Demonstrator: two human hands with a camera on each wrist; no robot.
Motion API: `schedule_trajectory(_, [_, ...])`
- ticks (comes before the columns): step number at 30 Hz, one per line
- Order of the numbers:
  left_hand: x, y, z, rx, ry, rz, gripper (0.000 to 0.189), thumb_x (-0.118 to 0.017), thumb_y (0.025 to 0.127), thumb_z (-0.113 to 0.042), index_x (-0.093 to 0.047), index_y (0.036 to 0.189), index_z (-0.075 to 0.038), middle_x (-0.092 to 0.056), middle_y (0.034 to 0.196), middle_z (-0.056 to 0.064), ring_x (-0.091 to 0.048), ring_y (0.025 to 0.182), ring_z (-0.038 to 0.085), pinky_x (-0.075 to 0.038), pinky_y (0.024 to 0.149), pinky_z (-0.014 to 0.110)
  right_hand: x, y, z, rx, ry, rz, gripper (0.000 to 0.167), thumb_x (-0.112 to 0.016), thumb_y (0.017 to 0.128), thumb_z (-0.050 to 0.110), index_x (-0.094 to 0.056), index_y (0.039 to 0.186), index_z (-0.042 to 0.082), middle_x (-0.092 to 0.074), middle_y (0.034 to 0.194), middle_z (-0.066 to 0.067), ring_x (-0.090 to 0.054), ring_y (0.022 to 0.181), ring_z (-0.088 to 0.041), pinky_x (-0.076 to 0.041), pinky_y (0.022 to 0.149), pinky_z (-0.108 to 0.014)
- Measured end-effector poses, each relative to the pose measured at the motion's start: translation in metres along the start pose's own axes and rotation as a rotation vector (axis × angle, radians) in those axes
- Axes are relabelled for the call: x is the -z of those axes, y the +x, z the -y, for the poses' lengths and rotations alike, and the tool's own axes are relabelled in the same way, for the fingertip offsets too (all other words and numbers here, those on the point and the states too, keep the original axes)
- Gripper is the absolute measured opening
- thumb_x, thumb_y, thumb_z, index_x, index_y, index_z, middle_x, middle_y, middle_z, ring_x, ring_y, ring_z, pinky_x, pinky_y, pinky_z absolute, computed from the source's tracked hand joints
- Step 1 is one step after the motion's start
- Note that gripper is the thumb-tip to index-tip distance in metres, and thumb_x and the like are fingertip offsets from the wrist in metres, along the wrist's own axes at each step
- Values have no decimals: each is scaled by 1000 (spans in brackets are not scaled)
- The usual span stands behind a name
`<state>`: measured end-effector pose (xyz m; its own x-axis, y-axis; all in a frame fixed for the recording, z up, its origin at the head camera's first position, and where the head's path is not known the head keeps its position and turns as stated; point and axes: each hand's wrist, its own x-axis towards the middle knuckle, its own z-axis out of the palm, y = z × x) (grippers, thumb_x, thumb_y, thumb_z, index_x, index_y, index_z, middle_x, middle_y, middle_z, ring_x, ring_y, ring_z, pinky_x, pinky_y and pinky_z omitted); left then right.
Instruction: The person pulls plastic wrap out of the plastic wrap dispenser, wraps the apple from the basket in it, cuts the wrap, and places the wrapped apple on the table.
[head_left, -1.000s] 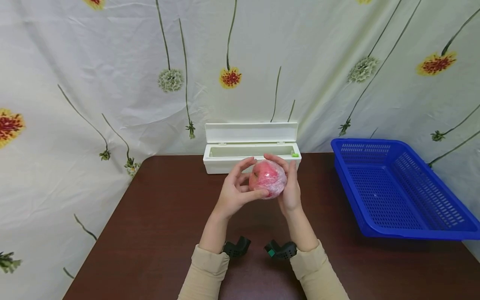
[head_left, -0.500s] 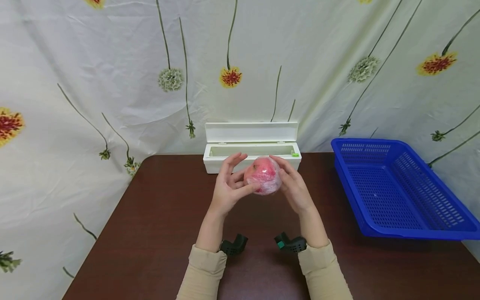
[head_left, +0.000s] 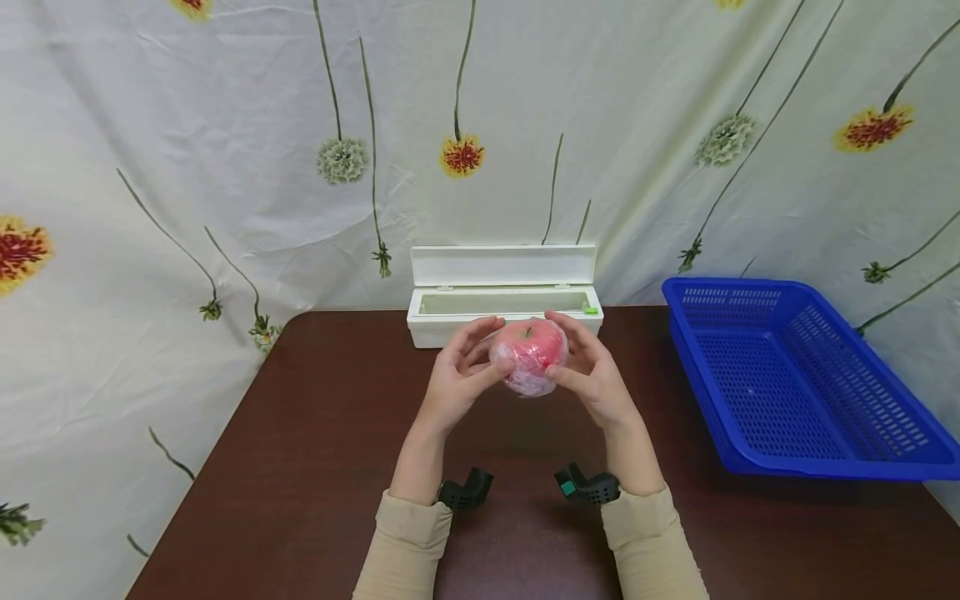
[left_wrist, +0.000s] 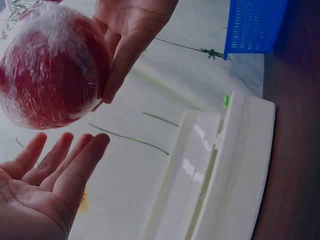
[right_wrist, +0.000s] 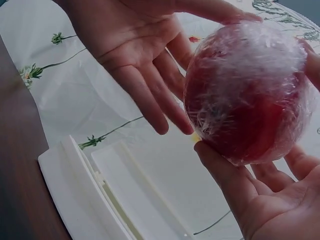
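Note:
A red apple (head_left: 529, 346) wrapped in clear cling film is held up between both hands above the table, its stem on the upper side. My left hand (head_left: 453, 383) holds it from the left, thumb on the near side; in the left wrist view some left fingertips (left_wrist: 95, 145) stand apart from the film. From the right, my right hand (head_left: 600, 383) grips the apple with its thumb in front and fingers round the far side. The right wrist view shows crumpled film bunched over the apple (right_wrist: 250, 95).
Behind the hands stands a long white box (head_left: 435, 335) with its lid raised and a small green piece (head_left: 591, 311) at its right end. A blue perforated basket (head_left: 825, 468) sits on the right of the brown table (head_left: 315, 467). A flowered cloth (head_left: 247, 100) hangs behind.
The apple has been turned so its stem faces more upward, and has shifted slightly left overall. My right hand has moved outward, its thumb coming round to the near side.

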<state>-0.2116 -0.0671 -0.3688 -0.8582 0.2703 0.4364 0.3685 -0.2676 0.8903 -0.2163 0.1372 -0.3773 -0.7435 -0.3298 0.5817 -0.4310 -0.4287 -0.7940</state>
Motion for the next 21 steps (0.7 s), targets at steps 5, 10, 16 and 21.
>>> schedule_trajectory(5, [0,0,1,10,79,28,74,-75,80,-33,-42,137,0,-49,133,18,-51,116,31,-50,87,33,-1,0,0,12,0,-49,67,-77,78,10,-44,135,5,-49,125,-8,-52,109,-20,-49,88,-29])
schedule_trajectory(10, [-1,0,2,-27,90,117,91,-83,71,-31,-34,143,-4,-47,136,16,-54,114,30,-50,86,36,-5,1,1,9,-22,-66,70,-80,75,13,-44,134,6,-49,126,-8,-53,108,-20,-49,87,-29])
schedule_trajectory(16, [-5,-1,0,-56,191,144,99,-85,66,-5,-26,146,-4,-44,138,11,-52,116,26,-48,90,34,-7,0,2,-15,-78,-69,70,-82,72,12,-44,131,8,-50,124,-9,-55,107,-21,-50,86,-31])
schedule_trajectory(21, [-6,-1,1,-49,228,107,94,-83,67,2,-31,145,-6,-46,135,10,-54,114,24,-48,90,34,-9,-1,2,-50,-143,-64,75,-82,73,12,-37,132,1,-48,125,-12,-55,107,-23,-51,85,-33])
